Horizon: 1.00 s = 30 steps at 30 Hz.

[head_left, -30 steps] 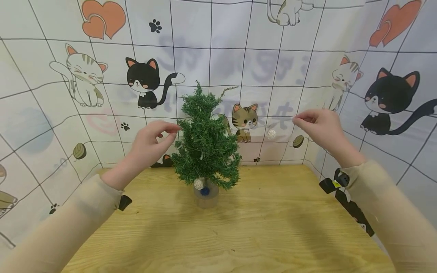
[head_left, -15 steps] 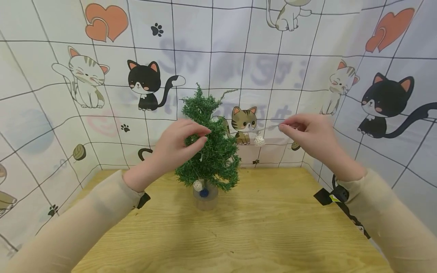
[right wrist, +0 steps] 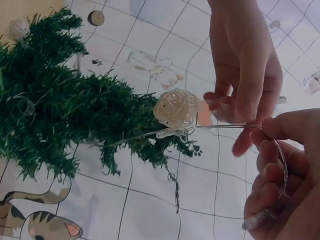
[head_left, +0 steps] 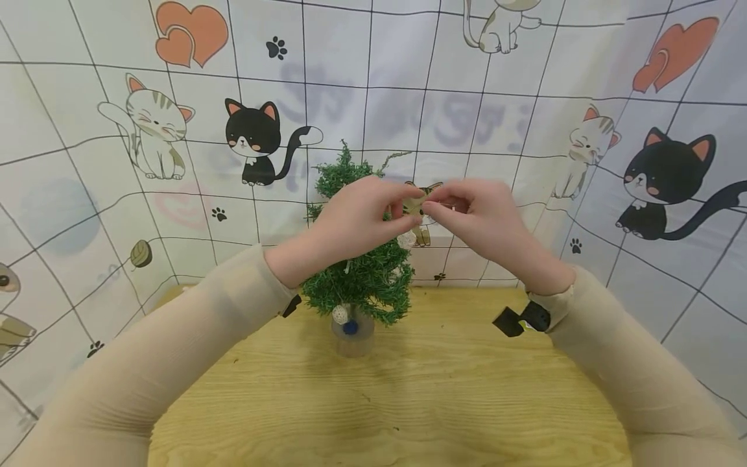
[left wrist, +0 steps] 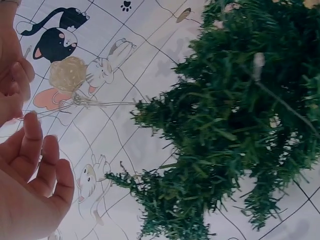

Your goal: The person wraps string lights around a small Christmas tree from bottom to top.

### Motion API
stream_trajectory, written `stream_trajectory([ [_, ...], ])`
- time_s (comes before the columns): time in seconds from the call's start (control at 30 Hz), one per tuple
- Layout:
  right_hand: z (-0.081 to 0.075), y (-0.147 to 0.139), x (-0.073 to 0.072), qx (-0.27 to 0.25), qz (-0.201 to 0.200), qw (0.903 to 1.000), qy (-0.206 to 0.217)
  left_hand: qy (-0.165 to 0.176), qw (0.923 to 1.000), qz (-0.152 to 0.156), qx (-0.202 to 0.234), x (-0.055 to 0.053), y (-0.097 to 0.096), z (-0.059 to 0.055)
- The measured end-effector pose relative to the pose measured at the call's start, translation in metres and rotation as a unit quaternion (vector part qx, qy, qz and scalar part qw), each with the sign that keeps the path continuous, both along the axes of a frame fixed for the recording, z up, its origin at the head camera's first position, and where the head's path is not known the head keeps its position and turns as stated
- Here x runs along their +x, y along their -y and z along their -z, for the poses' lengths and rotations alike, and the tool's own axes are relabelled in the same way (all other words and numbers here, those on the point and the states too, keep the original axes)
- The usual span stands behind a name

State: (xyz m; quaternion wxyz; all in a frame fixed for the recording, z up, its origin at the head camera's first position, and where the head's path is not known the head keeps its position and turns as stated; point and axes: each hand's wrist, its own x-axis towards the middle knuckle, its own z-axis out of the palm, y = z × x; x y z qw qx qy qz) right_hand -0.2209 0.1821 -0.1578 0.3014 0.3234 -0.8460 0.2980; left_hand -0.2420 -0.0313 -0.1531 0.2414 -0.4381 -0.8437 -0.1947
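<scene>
While a small green tree stands on the desk, near the middle of its back edge, the head view shows a cloth printed with cats and hearts behind. The tree rises from a clear base with a blue spot on it, and a pale ball hangs just above. The left hand and its beige sleeve block part of the foliage; its thumb and forefinger bend with tips apart, close to the right hand, whose thumb and forefinger meet. A white woven ball hangs below the left thumb.

In the left wrist view, a clear wire runs from the tree past the white woven ball toward both hands; the left hand's fingers are loosely bent.

The right wrist view shows the right hand pinching the wire, its other fingers curled. The left hand's thumb and forefinger lie either side of the wire; whether they touch it cannot be told.
</scene>
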Motion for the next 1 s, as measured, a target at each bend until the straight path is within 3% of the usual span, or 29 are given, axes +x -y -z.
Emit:
stream_trajectory([
  [0.1,-0.002,0.005,-0.002,-0.012,-0.023,0.9996,0.012,0.010,0.9999,-0.012,-0.003,-0.001,-0.003,-0.006],
  [0.23,-0.003,0.006,-0.007,-0.068,-0.065,0.9927,0.075,0.024,0.9990,-0.036,0.008,-0.003,-0.002,-0.015],
  [0.37,0.006,0.007,-0.028,-0.163,-0.119,0.9640,0.173,0.034,0.9971,-0.059,0.033,-0.007,0.000,-0.024],
  [0.43,0.013,0.009,-0.043,-0.183,-0.124,0.9514,0.215,0.038,0.9960,-0.066,0.048,-0.010,0.001,-0.029],
  [0.47,0.017,0.011,-0.051,-0.181,-0.119,0.9499,0.226,0.038,0.9955,-0.069,0.053,-0.011,0.000,-0.031],
  [0.67,0.029,0.029,-0.083,-0.130,-0.073,0.9616,0.231,0.034,0.9936,-0.081,0.071,-0.022,0.000,-0.043],
  [0.83,0.025,0.042,-0.098,-0.100,-0.055,0.9700,0.215,0.043,0.9881,-0.110,0.099,-0.033,0.009,-0.051],
  [1.0,0.024,0.043,-0.106,-0.074,-0.049,0.9728,0.214,0.080,0.9820,-0.122,0.120,-0.043,0.018,-0.051],
])
